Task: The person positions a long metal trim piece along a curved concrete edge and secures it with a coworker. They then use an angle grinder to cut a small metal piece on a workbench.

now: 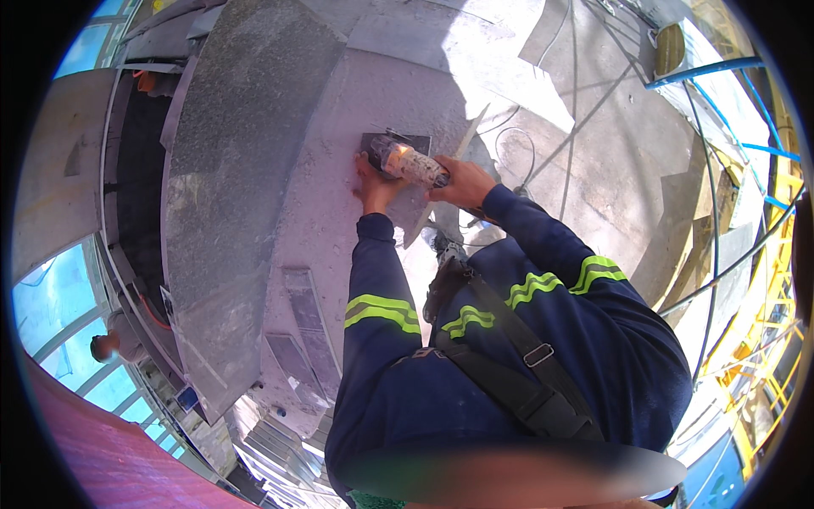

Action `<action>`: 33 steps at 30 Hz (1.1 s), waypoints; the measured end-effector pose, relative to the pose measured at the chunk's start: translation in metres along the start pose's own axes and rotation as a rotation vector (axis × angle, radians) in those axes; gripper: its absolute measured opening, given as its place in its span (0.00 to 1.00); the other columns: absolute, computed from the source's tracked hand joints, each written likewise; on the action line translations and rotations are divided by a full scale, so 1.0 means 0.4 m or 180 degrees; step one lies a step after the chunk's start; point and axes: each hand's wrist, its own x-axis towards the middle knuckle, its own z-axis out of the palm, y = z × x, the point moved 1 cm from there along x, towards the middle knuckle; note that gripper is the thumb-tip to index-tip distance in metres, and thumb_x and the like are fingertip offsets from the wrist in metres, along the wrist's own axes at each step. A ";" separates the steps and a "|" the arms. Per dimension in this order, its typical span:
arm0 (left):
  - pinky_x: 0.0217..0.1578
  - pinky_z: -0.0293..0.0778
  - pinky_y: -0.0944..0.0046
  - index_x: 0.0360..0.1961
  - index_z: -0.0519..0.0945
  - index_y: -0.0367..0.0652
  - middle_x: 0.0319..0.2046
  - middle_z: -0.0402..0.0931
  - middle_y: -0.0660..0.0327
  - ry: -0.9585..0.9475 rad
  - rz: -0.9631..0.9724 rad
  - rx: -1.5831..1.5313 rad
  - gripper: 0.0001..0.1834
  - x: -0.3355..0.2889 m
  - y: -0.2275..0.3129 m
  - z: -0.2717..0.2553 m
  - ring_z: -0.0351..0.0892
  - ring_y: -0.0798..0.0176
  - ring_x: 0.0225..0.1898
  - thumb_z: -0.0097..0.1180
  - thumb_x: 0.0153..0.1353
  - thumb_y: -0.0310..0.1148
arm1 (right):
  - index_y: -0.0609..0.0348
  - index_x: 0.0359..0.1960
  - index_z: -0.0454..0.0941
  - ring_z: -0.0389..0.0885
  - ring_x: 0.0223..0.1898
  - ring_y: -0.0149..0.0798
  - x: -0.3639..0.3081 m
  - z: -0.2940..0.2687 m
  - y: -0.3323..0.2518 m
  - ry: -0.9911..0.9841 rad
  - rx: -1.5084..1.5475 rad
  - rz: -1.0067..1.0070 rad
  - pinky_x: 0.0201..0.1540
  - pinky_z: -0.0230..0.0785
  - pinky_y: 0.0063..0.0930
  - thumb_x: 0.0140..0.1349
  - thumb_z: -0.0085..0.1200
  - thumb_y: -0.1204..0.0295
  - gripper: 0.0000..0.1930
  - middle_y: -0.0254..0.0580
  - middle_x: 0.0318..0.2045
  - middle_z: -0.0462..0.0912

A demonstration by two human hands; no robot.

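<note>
A dusty angle grinder (414, 164) lies slantwise over a dark, flat square piece (417, 142) with a tile's look. My right hand (466, 182) is wrapped round the grinder's rear end. At the grinder's head, close to the square piece's left edge, my left hand (375, 184) is closed; its fingers are partly hidden, and it seems to grip the tool. The grinder's disc cannot be made out clearly. Both my arms wear dark blue sleeves with yellow-green reflective bands.
Dusty pinkish ground surrounds the work. A large grey slab (246, 153) stands to the left, with narrow dark strips (309, 318) lying nearer me. Cables (714, 212) and yellow metal framing (767, 339) are at the right. Another person (119, 339) is at the far left.
</note>
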 end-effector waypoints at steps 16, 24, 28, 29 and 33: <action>0.78 0.49 0.28 0.86 0.38 0.40 0.83 0.57 0.50 0.0212 -0.0001 0.0355 0.90 -0.002 -0.002 0.015 0.61 0.48 0.82 0.90 0.32 0.60 | 0.61 0.68 0.77 0.90 0.51 0.63 0.016 -0.006 -0.005 -0.0066 0.0105 0.0028 0.57 0.79 0.49 0.54 0.75 0.48 0.43 0.63 0.47 0.91; 0.78 0.47 0.24 0.85 0.39 0.40 0.83 0.57 0.54 0.0088 0.0002 0.0151 0.89 0.007 -0.001 0.007 0.60 0.48 0.82 0.91 0.32 0.58 | 0.61 0.67 0.78 0.90 0.52 0.63 0.013 -0.007 -0.010 -0.0120 0.0163 0.0048 0.58 0.78 0.48 0.54 0.75 0.49 0.42 0.64 0.48 0.90; 0.78 0.48 0.25 0.85 0.41 0.40 0.83 0.57 0.51 0.0069 0.0063 0.0057 0.89 0.008 -0.003 0.008 0.60 0.48 0.82 0.91 0.31 0.60 | 0.61 0.66 0.78 0.90 0.51 0.63 0.001 -0.013 -0.003 -0.0097 0.0196 0.0043 0.57 0.78 0.48 0.54 0.75 0.49 0.42 0.63 0.47 0.90; 0.78 0.48 0.26 0.85 0.41 0.40 0.83 0.57 0.51 0.0129 0.0106 0.0086 0.90 0.006 -0.001 0.007 0.60 0.48 0.82 0.91 0.31 0.60 | 0.61 0.66 0.78 0.90 0.51 0.62 0.001 -0.014 -0.002 -0.0096 0.0199 0.0035 0.57 0.78 0.48 0.54 0.75 0.49 0.41 0.63 0.47 0.90; 0.77 0.39 0.18 0.85 0.42 0.41 0.83 0.58 0.52 -0.0003 -0.0053 0.0054 0.88 -0.006 0.010 0.000 0.53 0.48 0.85 0.91 0.31 0.59 | 0.61 0.65 0.79 0.90 0.50 0.62 0.009 -0.009 0.002 -0.0137 0.0231 0.0001 0.56 0.78 0.48 0.54 0.75 0.49 0.41 0.62 0.47 0.90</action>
